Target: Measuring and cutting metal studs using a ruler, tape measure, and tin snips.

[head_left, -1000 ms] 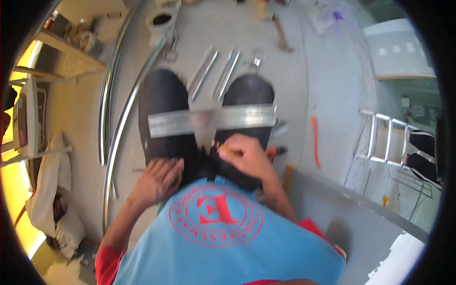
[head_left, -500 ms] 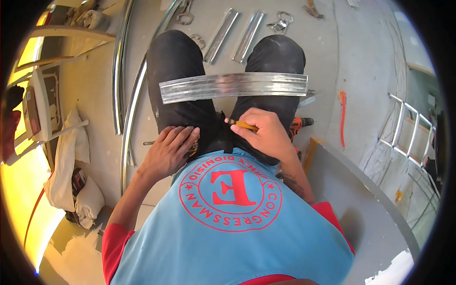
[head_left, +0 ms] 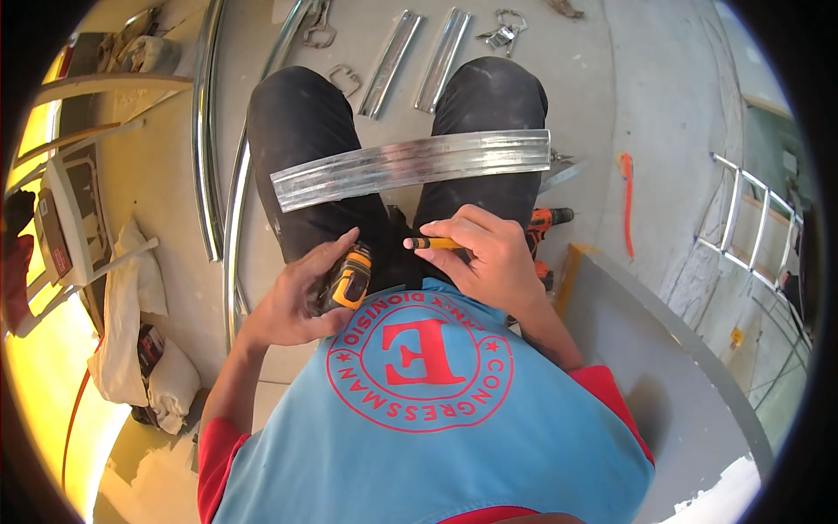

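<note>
While a flat, ribbed strip of silvery metal (head_left: 410,166) lies across both black-trousered thighs (head_left: 301,118), its left end slanting nearer the body, the two hands are apart on the body side of it. The left hand (head_left: 292,293) has its grip parted to the width of a compact black-and-yellow tape measure (head_left: 352,278), held between thumb and fingers near the hem of the light-blue shirt (head_left: 393,463). The right hand (head_left: 497,253) has its grip pinched on a slim yellow stick-shaped tool with a black end (head_left: 434,243) (pencil or marker, I cannot tell which), its tip pointing left. An orange-and-black power drill (head_left: 548,220) is just beside the right thigh. Between and beyond the knees, two short, silvery metal channels (head_left: 390,65) lie side by side on the pale grey floor (head_left: 580,96).
</note>
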Tool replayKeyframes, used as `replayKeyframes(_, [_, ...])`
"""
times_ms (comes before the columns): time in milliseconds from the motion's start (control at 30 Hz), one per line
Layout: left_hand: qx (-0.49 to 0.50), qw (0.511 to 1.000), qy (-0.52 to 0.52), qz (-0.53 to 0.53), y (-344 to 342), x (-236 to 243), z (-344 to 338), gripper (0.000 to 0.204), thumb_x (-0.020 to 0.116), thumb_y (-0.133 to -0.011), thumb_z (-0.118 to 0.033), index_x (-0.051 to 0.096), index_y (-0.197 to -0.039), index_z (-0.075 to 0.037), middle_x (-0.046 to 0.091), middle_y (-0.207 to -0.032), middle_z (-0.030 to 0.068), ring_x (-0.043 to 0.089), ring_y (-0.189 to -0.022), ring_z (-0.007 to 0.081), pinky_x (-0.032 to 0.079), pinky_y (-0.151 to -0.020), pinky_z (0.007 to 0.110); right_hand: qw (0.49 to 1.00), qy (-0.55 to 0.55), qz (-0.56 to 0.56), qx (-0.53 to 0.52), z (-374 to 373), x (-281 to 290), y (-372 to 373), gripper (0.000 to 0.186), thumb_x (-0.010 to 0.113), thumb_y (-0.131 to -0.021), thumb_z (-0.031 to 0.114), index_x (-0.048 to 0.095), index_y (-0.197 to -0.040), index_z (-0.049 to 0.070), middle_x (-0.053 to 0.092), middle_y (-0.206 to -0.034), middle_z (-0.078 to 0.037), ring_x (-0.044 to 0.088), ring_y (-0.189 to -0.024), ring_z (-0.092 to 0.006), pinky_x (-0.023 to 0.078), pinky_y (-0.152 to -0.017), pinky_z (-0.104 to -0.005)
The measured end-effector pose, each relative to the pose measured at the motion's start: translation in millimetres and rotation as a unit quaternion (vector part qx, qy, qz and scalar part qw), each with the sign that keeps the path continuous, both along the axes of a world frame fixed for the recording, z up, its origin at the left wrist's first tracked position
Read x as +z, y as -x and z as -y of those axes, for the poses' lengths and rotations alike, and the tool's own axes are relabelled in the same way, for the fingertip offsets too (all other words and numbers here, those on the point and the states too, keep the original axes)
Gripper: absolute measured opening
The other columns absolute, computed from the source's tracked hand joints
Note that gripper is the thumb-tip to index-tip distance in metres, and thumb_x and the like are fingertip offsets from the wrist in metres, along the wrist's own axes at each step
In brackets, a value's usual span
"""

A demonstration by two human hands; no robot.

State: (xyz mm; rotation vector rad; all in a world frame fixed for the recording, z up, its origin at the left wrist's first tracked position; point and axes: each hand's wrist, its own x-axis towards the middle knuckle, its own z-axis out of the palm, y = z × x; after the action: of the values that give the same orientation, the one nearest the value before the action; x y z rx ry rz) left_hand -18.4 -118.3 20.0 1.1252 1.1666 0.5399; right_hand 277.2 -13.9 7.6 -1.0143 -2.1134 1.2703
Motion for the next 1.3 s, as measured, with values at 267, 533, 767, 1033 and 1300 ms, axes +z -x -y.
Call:
replayKeyframes(267, [0.162,0.906,0.193,0.340,-55.7,-2.3,-26.5,0.056,0.058,-0.111,-0.042,0.051,-0.148,-0.001,0.063,-0.129,0.0116,0.065,-0.110,0.0175,0.054,-0.097,0.034,0.983,0.165,-0.077,-0.031,16.9,-3.6,16.3,0.033,0.072,-0.104,0.015,0.070,-0.131,-0.002,0.074,-0.102,-0.006,0.059,-0.074,-0.0086,0.048,-0.067,-0.0236])
replayKeyframes(533, [0.129,0.972,0.130,0.149,-63.3,-3.1,-29.5,0.056,0.074,-0.102,-0.029,0.050,-0.143,0.000,0.067,-0.128,0.0130,0.065,-0.114,0.0176,0.054,-0.097,0.034,0.964,0.261,-0.031,-0.049,16.2,-13.2,3.0,0.031,0.076,-0.102,0.020,0.073,-0.124,-0.001,0.069,-0.088,-0.004,0.050,-0.065,-0.0062,0.043,-0.059,-0.0261])
replayKeyframes(767, [0.075,0.997,0.003,0.014,-64.4,12.0,-29.9,0.066,0.079,-0.084,-0.012,0.048,-0.140,0.003,0.070,-0.127,0.0249,0.071,-0.118,0.0296,0.055,-0.103,0.039,0.930,0.359,-0.068,-0.030,13.8,-17.3,4.9,0.034,0.085,-0.095,0.029,0.067,-0.104,0.002,0.059,-0.077,0.002,0.047,-0.067,-0.0046,0.041,-0.060,-0.0263])
replayKeyframes(1033, [0.063,0.991,-0.081,-0.084,-43.3,10.8,-26.5,0.060,0.078,-0.073,-0.010,0.058,-0.128,0.004,0.069,-0.114,0.0215,0.074,-0.108,0.0358,0.056,-0.098,0.039,0.936,0.341,-0.049,-0.067,8.3,-1.2,0.5,0.026,0.085,-0.092,0.019,0.067,-0.099,0.002,0.061,-0.078,0.003,0.050,-0.065,-0.0026,0.044,-0.059,-0.0253])
replayKeyframes(1300, [0.046,0.974,-0.093,-0.202,29.7,41.9,-33.8,0.060,0.068,-0.070,-0.013,0.064,-0.127,0.004,0.068,-0.091,0.0109,0.064,-0.077,0.0166,0.054,-0.076,0.029,0.845,0.218,-0.265,-0.411,-41.0,16.5,-73.0,0.022,0.077,-0.097,0.010,0.074,-0.115,-0.002,0.067,-0.088,0.001,0.051,-0.066,-0.0006,0.039,-0.057,-0.0199])
